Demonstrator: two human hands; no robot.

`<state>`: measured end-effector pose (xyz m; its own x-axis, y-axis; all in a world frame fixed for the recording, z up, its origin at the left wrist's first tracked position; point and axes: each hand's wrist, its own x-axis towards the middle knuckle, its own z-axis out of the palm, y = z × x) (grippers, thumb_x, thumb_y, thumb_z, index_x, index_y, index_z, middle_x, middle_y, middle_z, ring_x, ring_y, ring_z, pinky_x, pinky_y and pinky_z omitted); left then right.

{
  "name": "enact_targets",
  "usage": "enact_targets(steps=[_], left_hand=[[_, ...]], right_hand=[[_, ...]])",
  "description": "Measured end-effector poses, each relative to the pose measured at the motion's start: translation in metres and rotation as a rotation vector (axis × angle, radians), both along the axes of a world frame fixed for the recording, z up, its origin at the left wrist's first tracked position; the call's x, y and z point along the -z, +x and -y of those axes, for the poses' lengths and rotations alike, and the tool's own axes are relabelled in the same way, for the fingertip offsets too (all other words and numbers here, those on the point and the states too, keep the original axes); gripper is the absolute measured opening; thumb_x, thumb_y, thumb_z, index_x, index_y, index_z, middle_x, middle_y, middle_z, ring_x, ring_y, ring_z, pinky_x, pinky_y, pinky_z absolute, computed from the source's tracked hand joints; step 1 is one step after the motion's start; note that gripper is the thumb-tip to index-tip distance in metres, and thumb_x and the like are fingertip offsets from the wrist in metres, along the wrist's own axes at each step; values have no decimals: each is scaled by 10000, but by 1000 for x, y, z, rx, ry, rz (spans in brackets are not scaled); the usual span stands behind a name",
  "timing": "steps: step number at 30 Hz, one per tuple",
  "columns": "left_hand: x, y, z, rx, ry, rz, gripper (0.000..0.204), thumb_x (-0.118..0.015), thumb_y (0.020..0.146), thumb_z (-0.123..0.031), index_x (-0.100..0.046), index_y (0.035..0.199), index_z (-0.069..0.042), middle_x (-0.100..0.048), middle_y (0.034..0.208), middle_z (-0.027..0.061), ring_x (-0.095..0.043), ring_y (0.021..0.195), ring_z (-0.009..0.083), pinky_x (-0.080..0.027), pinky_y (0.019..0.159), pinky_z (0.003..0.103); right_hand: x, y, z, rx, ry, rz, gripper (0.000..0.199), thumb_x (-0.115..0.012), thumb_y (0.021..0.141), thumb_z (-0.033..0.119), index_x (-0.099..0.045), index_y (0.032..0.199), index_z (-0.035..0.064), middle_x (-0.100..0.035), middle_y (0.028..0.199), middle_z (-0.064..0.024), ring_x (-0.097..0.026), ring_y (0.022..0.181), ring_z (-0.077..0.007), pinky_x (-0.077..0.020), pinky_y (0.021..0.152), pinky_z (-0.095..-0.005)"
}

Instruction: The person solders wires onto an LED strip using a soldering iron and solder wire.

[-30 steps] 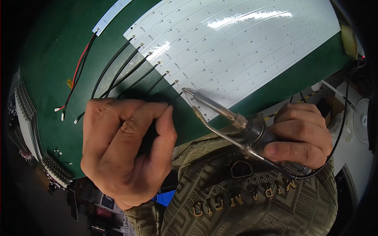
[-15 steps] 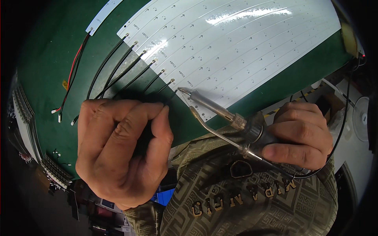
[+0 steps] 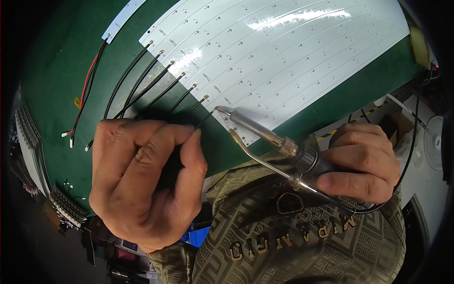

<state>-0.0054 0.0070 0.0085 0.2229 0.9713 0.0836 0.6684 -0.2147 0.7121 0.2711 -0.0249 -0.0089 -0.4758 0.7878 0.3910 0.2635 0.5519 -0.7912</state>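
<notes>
My left hand (image 3: 149,175) is closed, pinching a thin black wire (image 3: 206,119) between thumb and forefinger. The wire's end meets the edge of a white LED strip panel (image 3: 265,71). My right hand (image 3: 362,163) is wrapped round a soldering iron (image 3: 265,132) with a curved metal solder feed tube (image 3: 257,161) beside its barrel. The iron's tip is at the wire's end on the panel's near edge. Several black wires (image 3: 137,78) are joined to shiny solder spots along that edge and run down behind my left hand.
A green mat (image 3: 52,90) lies under the panel. At the far left is a separate white strip (image 3: 124,20) with red and black wires (image 3: 86,94) ending in small white connectors. Stacked strips (image 3: 35,146) stand at the left rim. The iron's black cable (image 3: 410,165) runs up the right side.
The panel has shifted very slightly left. The iron's tip and the wire's end have come together at the panel's edge. Both hands keep their grip.
</notes>
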Motion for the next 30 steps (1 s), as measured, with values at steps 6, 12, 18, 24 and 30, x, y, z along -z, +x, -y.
enact_targets(steps=[6, 12, 18, 24, 30], left_hand=[[2, -3, -2, 18, 8, -2, 150, -795, 707, 58, -771, 853, 36, -684, 842, 67, -523, 767, 192, -422, 733, 301], [4, -4, -3, 23, 17, 3, 147, -797, 710, 54, -775, 854, 31, -677, 834, 62, -520, 761, 186, -418, 727, 296], [6, -8, -4, 38, 25, 23, 153, -798, 710, 57, -778, 859, 30, -670, 828, 56, -518, 754, 180, -412, 715, 291], [6, -9, -5, 33, 39, 6, 159, -798, 709, 57, -781, 864, 30, -667, 829, 52, -518, 751, 177, -407, 708, 289], [4, -8, -7, 23, 25, 4, 161, -796, 707, 61, -780, 864, 30, -666, 833, 52, -520, 750, 178, -408, 707, 289]], right_hand=[[0, -1, -1, -12, -16, -2, 125, -756, 916, 23, -741, 1038, 46, -676, 814, -148, -519, 552, -159, -447, 477, -277], [-1, -1, -1, -11, -19, 18, 177, -769, 918, 45, -733, 1090, 65, -669, 831, -138, -536, 570, -159, -469, 486, -276], [-7, 8, -2, 8, -49, -77, 232, -803, 909, 80, -726, 1127, 96, -656, 868, -123, -558, 599, -159, -502, 505, -271], [-9, 9, -2, -19, -88, -8, 286, -829, 899, 102, -709, 1156, 133, -642, 896, -110, -573, 625, -162, -526, 522, -271], [-10, 9, -2, -34, -113, 3, 329, -835, 904, 116, -674, 1189, 147, -648, 897, -103, -578, 631, -146, -528, 524, -264]])
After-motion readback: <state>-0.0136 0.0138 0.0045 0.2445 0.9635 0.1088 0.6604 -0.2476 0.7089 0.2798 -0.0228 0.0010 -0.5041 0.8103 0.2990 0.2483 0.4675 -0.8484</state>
